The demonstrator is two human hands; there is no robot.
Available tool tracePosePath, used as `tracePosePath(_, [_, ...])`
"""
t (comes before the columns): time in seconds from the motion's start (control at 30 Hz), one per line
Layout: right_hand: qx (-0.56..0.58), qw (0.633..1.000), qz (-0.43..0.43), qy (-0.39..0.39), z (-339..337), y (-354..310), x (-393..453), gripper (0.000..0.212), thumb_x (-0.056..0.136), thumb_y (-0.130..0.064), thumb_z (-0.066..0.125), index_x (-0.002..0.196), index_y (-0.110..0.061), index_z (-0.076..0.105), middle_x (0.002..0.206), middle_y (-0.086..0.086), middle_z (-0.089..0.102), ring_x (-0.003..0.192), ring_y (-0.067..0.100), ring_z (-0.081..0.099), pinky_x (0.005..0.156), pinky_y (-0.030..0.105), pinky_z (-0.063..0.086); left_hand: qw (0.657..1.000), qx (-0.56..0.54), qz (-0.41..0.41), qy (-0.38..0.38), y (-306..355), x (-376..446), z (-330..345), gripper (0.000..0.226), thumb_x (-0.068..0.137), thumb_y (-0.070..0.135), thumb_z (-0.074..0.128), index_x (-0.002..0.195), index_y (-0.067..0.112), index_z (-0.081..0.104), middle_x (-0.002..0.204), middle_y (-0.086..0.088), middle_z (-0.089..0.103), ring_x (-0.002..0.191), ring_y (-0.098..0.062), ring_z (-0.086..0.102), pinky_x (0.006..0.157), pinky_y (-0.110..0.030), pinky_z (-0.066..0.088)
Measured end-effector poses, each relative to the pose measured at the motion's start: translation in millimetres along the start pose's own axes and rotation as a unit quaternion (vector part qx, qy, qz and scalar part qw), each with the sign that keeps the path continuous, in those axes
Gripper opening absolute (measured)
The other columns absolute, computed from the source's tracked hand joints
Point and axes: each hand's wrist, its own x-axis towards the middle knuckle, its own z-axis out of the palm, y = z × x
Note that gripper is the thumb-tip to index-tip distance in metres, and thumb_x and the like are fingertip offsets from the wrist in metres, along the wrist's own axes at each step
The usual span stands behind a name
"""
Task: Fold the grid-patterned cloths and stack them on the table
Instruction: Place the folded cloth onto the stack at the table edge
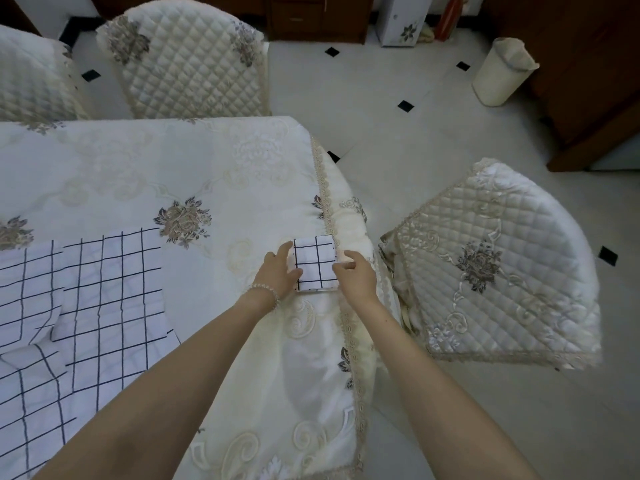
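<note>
1. Forearms reach out from the bottom of the view, both stretched toward the right edge of the table (242, 161), which is draped in a cream embroidered cloth.
2. Left hand (277, 271), a beaded bracelet (263, 291) at its wrist, sits against the left side of the folded cloth (316, 264); the fingers look fairly straight, touching its edge and not wrapped round it.
3. Right hand (355, 271) is at the cloth's right side with fingers curled at the edge. It seems to pinch there, though the contact is partly hidden.
4. That folded cloth is a small, tight packet lying just inside the table's lace border, close to the drop.
5. Over on the left, well apart, the unfolded cloths (86, 306) lie spread and overlapping, so more work appears to be waiting.
6. My read: this is the placing-and-squaring step, starting the stack.
7. To do it well, press the packet flat with both palms, line up its layers so the grid lines run straight, and nudge it inward from the border so a growing stack won't tip off.
8. Keep the top face level; the next packet needs a flat bed.
9. Writing or brands: none readable anywhere. A white appliance (401, 20) at the far wall shows only a flower motif.
</note>
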Motion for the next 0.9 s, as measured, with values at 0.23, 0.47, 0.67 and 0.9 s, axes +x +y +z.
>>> tracePosePath(0.23, [0.297, 0.944, 0.118, -0.082, -4.9, -30.5, -37.5, 0.031, 0.098, -0.028, 0.04, 0.1, -0.008, 0.064, 0.087, 0.006, 0.064, 0.073, 0.019, 0.058, 0.066, 0.028, 0.049, 0.994, -0.101, 0.018, 0.047, -10.0, -41.8, -24.2, 0.022, 0.091, 0.021, 0.056, 0.112, 0.013, 0.059, 0.091, -0.004, 0.057, 0.081, -0.02, 0.056, 0.072, -0.025, 0.039])
tracePosePath(0.47, [0.276, 0.944, 0.11, -0.143, 33.6, -48.8, -78.3, 0.034, 0.099, -0.03, 0.039, 0.092, -0.01, 0.064, 0.083, 0.006, 0.063, 0.069, 0.02, 0.057, 0.066, 0.03, 0.049, 0.976, -0.178, 0.001, 0.123, -47.0, -96.7, -55.0, 0.012, 0.092, 0.021, 0.055, 0.101, 0.016, 0.061, 0.084, -0.001, 0.057, 0.082, -0.025, 0.061, 0.07, -0.028, 0.044])
tracePosePath(0.67, [0.219, 0.947, 0.103, -0.209, 101.3, -57.2, -121.6, 0.035, 0.099, -0.031, 0.04, 0.09, -0.01, 0.066, 0.087, 0.007, 0.065, 0.075, 0.022, 0.06, 0.07, 0.032, 0.05, 0.959, -0.211, -0.035, 0.186, -108.4, -152.2, -93.0, 0.013, 0.093, 0.02, 0.052, 0.101, 0.014, 0.06, 0.083, -0.001, 0.058, 0.077, -0.024, 0.06, 0.063, -0.027, 0.043])
tracePosePath(0.9, [0.153, 0.944, 0.091, -0.279, 185.6, -73.6, -173.6, 0.036, 0.1, -0.031, 0.041, 0.088, -0.008, 0.067, 0.088, 0.009, 0.065, 0.076, 0.024, 0.061, 0.069, 0.033, 0.051, 0.929, -0.252, -0.087, 0.258, -182.4, -209.3, -134.8, 0.011, 0.094, 0.018, 0.051, 0.1, 0.014, 0.06, 0.084, -0.003, 0.059, 0.066, -0.014, 0.056, 0.059, -0.022, 0.043])
